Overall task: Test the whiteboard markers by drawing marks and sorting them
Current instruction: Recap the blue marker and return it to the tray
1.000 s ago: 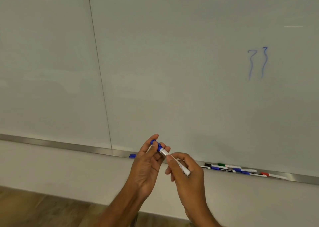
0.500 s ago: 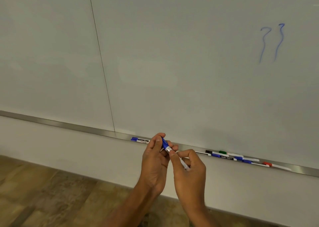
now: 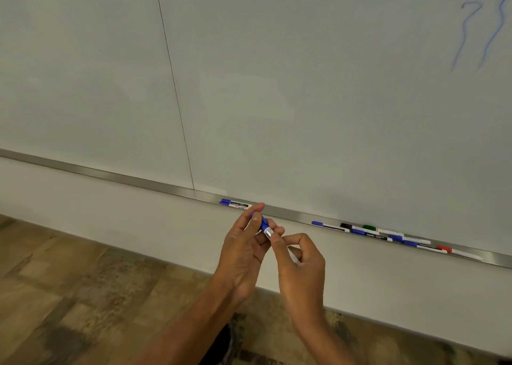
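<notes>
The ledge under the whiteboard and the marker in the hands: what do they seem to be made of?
Marker ledge: probably brushed metal, perhaps aluminium; grey with a dull, streaky sheen. Blue-capped marker: looks like smooth plastic; the shiny silver band below the cap could be metal or foil.

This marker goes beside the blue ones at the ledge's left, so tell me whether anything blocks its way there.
Nothing visible blocks it. The held marker, gripped by the left hand at its cap and the right hand at its barrel, hangs just right of the blue markers on the ledge, open air between.
</notes>
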Demonstrator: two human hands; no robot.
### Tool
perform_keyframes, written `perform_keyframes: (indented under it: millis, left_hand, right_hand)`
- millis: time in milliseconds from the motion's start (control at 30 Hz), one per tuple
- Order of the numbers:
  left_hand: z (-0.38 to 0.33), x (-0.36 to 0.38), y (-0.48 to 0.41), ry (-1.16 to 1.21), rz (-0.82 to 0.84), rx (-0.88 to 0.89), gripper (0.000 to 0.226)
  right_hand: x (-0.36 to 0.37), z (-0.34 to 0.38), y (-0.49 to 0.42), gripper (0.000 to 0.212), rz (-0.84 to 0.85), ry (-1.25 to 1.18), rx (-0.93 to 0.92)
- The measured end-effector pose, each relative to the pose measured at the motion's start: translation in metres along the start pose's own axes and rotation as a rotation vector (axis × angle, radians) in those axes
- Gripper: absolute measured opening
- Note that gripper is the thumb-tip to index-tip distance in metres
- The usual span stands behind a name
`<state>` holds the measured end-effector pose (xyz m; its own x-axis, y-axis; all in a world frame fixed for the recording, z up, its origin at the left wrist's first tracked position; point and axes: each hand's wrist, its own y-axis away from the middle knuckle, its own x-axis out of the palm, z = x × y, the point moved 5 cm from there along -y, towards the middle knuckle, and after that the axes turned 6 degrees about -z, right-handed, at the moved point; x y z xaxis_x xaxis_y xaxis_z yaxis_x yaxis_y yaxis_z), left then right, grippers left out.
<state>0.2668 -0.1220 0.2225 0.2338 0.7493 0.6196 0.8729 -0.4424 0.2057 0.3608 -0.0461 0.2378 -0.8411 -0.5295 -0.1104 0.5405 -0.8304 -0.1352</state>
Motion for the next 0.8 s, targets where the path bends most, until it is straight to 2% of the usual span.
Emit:
perform_keyframes:
  millis: [100, 267, 433, 633, 800]
  left_hand:
    - [0.002, -0.01, -0.005, -0.034, 0.017, -0.002, 0.032]
    - [0.023, -0.061, -0.019, -0.161, -0.088, 0.015, 0.031]
    - [0.067, -0.138, -0.029, -0.411, -0.166, -0.034, 0.03]
    - [0.12, -0.243, -0.038, -0.629, -0.209, -0.113, 0.03]
    - [0.146, -0.322, -0.049, -0.83, -0.247, -0.105, 0.036]
  right_hand:
    - [0.006, -0.009, -0.006, 0.013, 0.049, 0.023, -0.059]
    - [0.025, -0.062, 0.003, 0.006, 0.222, 0.227, -0.125]
    - [0.054, -0.139, 0.019, 0.003, 0.375, 0.444, -0.135]
    - [0.096, -0.243, 0.047, 0.009, 0.461, 0.623, -0.191]
    - [0.128, -0.305, 0.066, 0.01, 0.501, 0.753, -0.275]
